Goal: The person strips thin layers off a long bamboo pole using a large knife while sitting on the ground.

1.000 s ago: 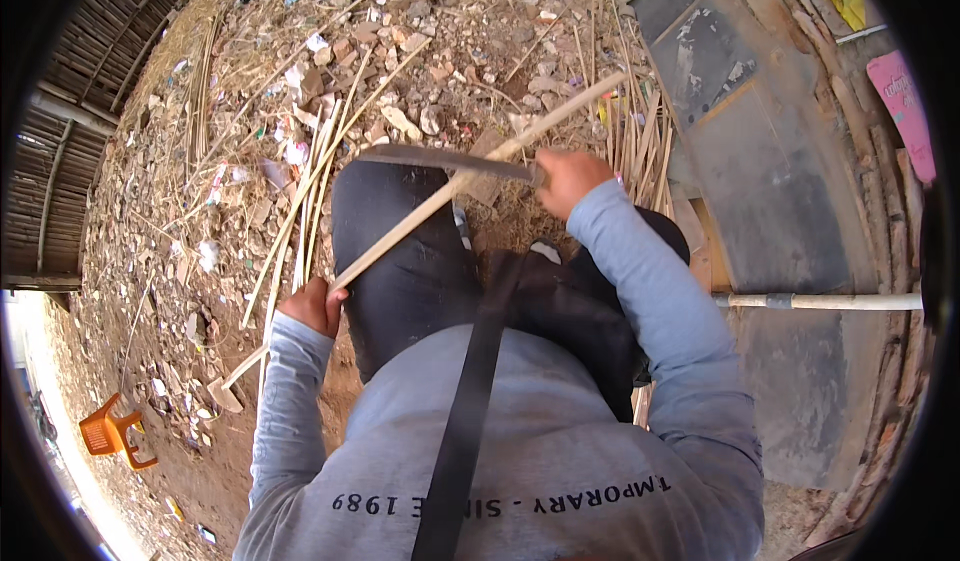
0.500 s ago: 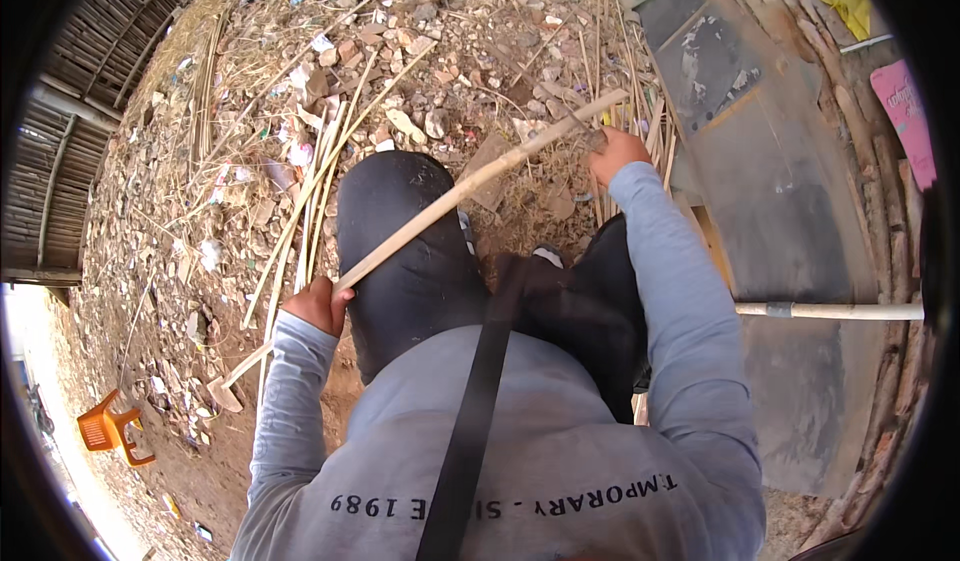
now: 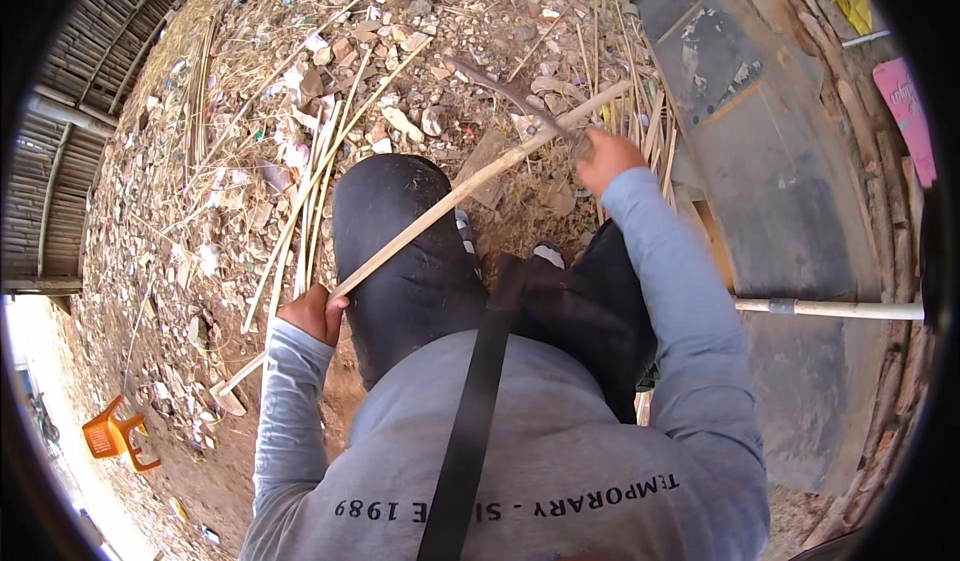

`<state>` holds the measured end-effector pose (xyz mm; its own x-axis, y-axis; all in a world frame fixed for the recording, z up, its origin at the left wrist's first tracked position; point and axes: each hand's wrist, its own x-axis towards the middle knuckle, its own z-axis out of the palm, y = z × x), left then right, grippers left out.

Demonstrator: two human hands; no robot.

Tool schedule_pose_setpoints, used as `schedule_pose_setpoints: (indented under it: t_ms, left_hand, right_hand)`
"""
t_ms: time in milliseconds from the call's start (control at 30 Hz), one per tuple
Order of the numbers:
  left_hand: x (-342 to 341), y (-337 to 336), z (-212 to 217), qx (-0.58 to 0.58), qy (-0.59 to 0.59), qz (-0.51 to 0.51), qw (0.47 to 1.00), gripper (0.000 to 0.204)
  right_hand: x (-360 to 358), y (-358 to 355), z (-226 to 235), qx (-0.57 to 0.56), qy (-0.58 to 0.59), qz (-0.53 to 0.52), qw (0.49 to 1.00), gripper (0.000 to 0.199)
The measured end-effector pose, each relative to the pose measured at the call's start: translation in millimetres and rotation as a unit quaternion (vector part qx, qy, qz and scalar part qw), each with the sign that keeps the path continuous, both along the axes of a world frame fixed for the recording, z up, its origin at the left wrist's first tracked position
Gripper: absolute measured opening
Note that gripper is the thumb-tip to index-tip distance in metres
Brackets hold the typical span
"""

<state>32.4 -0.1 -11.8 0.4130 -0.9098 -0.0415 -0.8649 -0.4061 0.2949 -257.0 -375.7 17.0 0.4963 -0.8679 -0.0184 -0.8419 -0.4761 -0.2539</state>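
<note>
Pale tan strip (image 3: 480, 179), brown blade (image 3: 518, 99), grey shirt (image 3: 570, 391), black trousers (image 3: 395, 211) (and an orange chair (image 3: 102, 438))

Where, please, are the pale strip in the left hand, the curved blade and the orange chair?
Pale strip (image 3: 468, 190), head view: mid-length.
Curved blade (image 3: 512, 96), head view: middle of the blade.
Orange chair (image 3: 104, 435), head view: broad panel.

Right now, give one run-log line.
left hand: gripping long pale wooden strip; right hand: gripping dark curved metal blade; blade: overlaps strip, contact unclear

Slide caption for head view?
Left hand grips a long pale strip; right hand holds a dark-bladed knife near its far end.
</note>
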Motion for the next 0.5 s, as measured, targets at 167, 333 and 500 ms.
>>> schedule_pose_setpoints:
  t_ms: [167, 333, 500]
  left_hand:
    - [0.7, 3.0, -16.2, -0.043, -0.004, 0.005, 0.999, 0.049]
    - [-2.8, -3.0, -8.3, -0.005, -0.019, 0.014, 1.0, 0.049]
    - [0.3, 5.6, -10.6, -0.008, 0.004, 0.013, 1.0, 0.05]
  right_hand:
    - [-3.0, 5.5, -12.5, 0.024, -0.024, 0.075, 0.997, 0.036]
    - [-12.6, -9.6, -3.5, -0.029, -0.011, 0.02, 0.999, 0.034]
    - [14.6, 35.5, 22.1, 0.021, 0.074, 0.126, 0.989, 0.042]
